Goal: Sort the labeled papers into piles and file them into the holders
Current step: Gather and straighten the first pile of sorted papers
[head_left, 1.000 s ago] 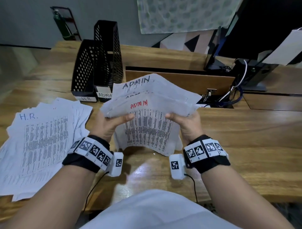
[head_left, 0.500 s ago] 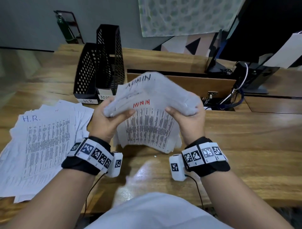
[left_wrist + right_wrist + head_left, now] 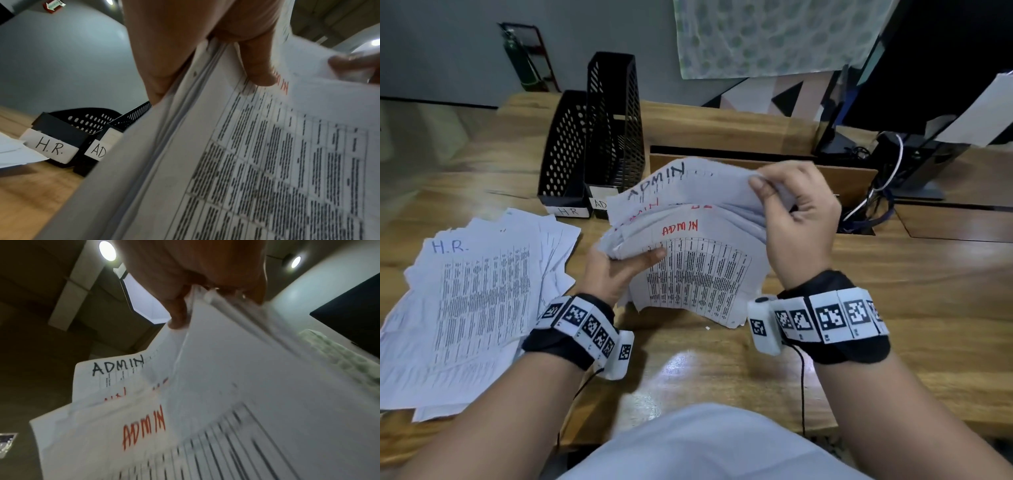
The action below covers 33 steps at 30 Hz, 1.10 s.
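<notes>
Both hands hold a bent stack of ADMIN papers (image 3: pixel 698 240) above the wooden desk (image 3: pixel 893 308). My left hand (image 3: pixel 619 267) grips the stack's left edge, thumb across the front sheet; the left wrist view shows the thumb on the ADMIN papers (image 3: pixel 267 162). My right hand (image 3: pixel 791 209) pinches the upper right corner, lifted higher than the left; the right wrist view shows that pinch on the ADMIN papers (image 3: pixel 226 386). A loose H.R. pile (image 3: pixel 472 294) lies on the desk at left. Two black mesh holders stand behind: the H.R. holder (image 3: pixel 565 154) and the ADMIN holder (image 3: pixel 616 126).
A raised wooden cable flap (image 3: pixel 756 164) with a slot behind it lies past the papers. Cables (image 3: pixel 873 202) and a monitor stand (image 3: pixel 917 171) sit at the back right. A white paper sheet (image 3: pixel 983 113) hangs at the far right.
My right hand has slid from the stack's lower right edge up to its top right corner, and the stack has tilted and fanned. The left hand keeps its grip.
</notes>
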### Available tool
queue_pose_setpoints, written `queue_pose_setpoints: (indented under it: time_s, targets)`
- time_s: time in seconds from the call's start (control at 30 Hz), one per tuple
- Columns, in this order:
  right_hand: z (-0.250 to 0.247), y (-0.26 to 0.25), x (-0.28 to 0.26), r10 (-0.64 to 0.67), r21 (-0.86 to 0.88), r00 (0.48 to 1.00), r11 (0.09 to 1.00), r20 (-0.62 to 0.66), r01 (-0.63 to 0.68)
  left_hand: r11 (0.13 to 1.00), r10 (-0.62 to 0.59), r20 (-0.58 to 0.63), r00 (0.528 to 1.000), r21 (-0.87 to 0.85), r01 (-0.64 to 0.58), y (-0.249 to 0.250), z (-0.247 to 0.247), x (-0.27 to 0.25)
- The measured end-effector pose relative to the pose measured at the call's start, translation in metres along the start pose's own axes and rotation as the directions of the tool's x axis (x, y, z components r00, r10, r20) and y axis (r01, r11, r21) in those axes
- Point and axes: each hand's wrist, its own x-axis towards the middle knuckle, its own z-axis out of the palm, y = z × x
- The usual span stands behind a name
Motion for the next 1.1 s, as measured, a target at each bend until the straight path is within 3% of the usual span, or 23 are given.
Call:
queue_pose_setpoints:
  time_s: [0.13,0.23,0.3,0.37,0.47,0.67,0.8,0.87,0.97,1.03,1.1]
  targets:
    - [-0.005,-0.025,0.02,-0.092,0.096,0.987,0.99,-0.128,0.104,0.979,0.009,0.032,0.999,0.203,-0.015,-0.006,0.003,0.003]
    - [-0.007,-0.027,0.024,-0.065,0.15,0.994,0.986,-0.092,0.079,0.987,-0.134,-0.072,0.988,0.084,0.14,-0.017,-0.001,0.003]
    - [-0.007,-0.017,0.02,0.131,0.233,0.991,0.965,-0.025,-0.121,0.977,-0.204,-0.094,0.975,0.046,0.209,-0.019,0.001,0.001]
    - [-0.008,-0.004,0.013,0.386,0.324,0.919,0.862,0.077,-0.39,0.972,-0.231,-0.076,0.97,0.032,0.233,-0.019,-0.001,-0.002]
    - [-0.009,0.009,0.007,0.496,0.27,0.851,0.807,0.175,-0.526,0.961,-0.277,-0.047,0.96,-0.024,0.276,-0.022,-0.006,-0.006]
    - [-0.002,0.015,0.013,0.372,0.167,0.926,0.911,0.059,-0.377,0.888,-0.455,-0.054,0.889,-0.097,0.449,-0.036,-0.015,-0.02]
    - [-0.004,0.01,0.02,0.245,0.156,0.962,0.961,-0.118,-0.226,0.842,-0.539,-0.117,0.834,-0.052,0.537,-0.048,-0.018,-0.028]
    - [-0.009,0.002,0.026,0.131,0.128,0.963,0.986,-0.236,-0.102,0.777,-0.629,-0.148,0.763,-0.09,0.623,-0.058,-0.021,-0.034]
    - [-0.018,-0.005,0.036,0.046,0.12,0.924,0.993,-0.38,0.0,0.635,-0.768,-0.193,0.61,-0.109,0.765,-0.086,-0.034,-0.041]
    - [-0.02,-0.004,0.038,0.039,0.108,0.909,0.994,-0.416,0.006,0.598,-0.784,-0.243,0.572,-0.043,0.801,-0.1,-0.041,-0.046]
    - [-0.019,0.001,0.034,0.066,0.08,0.923,0.996,-0.38,-0.038,0.577,-0.793,-0.231,0.564,0.013,0.816,-0.106,-0.042,-0.049]
